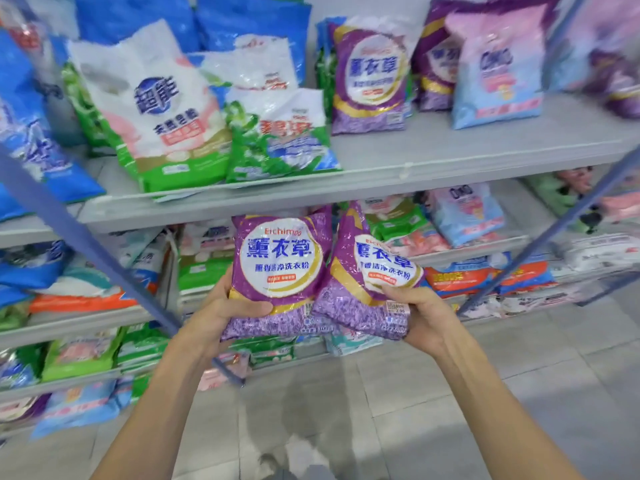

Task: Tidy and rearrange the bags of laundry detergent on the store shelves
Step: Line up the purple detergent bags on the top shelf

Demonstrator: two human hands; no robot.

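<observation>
I hold two purple lavender detergent bags side by side in front of the shelves, below the upper shelf's edge. My left hand (pixel 228 311) grips the left purple bag (pixel 280 271) at its lower left corner, thumb across the front. My right hand (pixel 420 315) grips the right purple bag (pixel 372 278) at its lower right corner; that bag tilts and overlaps the left one slightly. A matching purple bag (pixel 372 81) stands upright on the upper shelf (pixel 433 157).
On the upper shelf stand a white-and-green bag (pixel 152 109), a smaller green-white bag (pixel 280 133), a pink-blue bag (pixel 495 71) and blue bags (pixel 31 133) at the left. Lower shelves (pixel 86 323) hold several mixed bags. Blue diagonal struts (pixel 90 244) cross in front. Grey floor tiles lie below.
</observation>
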